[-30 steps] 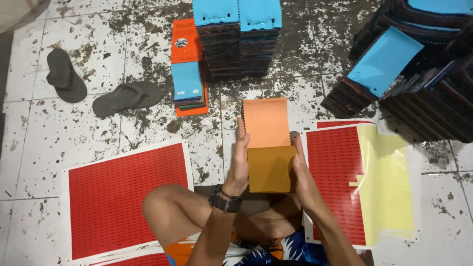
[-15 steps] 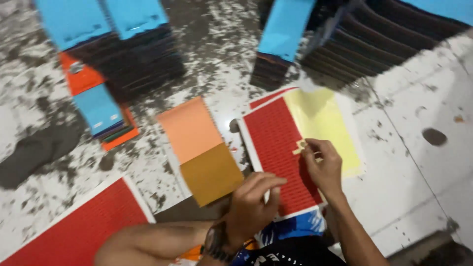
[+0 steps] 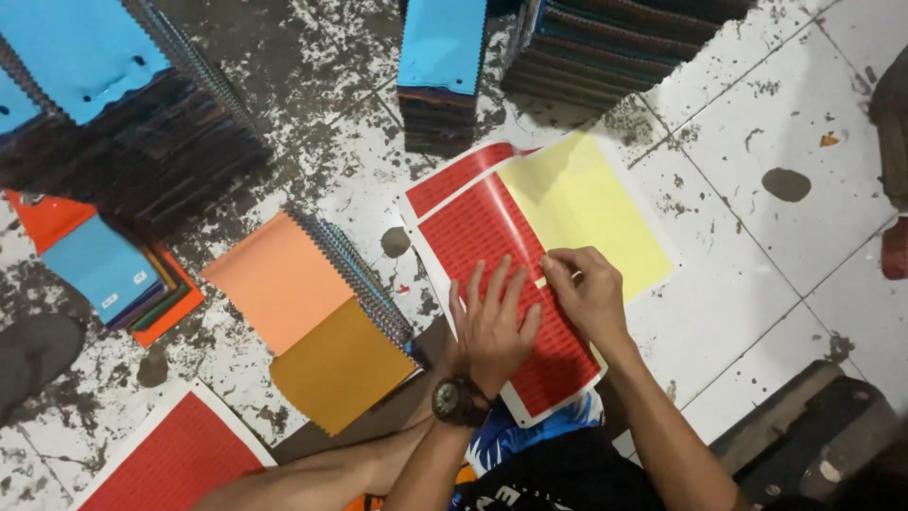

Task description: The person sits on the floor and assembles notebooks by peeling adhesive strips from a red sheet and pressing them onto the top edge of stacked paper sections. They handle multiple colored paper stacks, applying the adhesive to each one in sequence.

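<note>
A red sticker sheet (image 3: 473,227) lies on the tiled floor in front of me, its yellow backing (image 3: 586,203) showing on the right side. My left hand (image 3: 492,326), with a dark wristwatch, presses flat on the red sheet with fingers spread. My right hand (image 3: 588,289) pinches at the sheet's surface beside the yellow part; what sits between the fingertips is too small to tell. A fabric swatch book (image 3: 312,317) with an orange and a mustard panel lies to the left, apart from both hands.
Dark swatch stacks with blue covers stand at the top left (image 3: 85,57), top middle (image 3: 440,57) and top right (image 3: 624,47). A small orange and blue pile (image 3: 104,270) lies at the left, another red sheet (image 3: 170,464) at the bottom left, a wooden block (image 3: 813,435) at the bottom right.
The swatch book, held upright in both hands a second ago, now lies on the floor. Both hands moved right onto the red sheet, and my view swung right.
</note>
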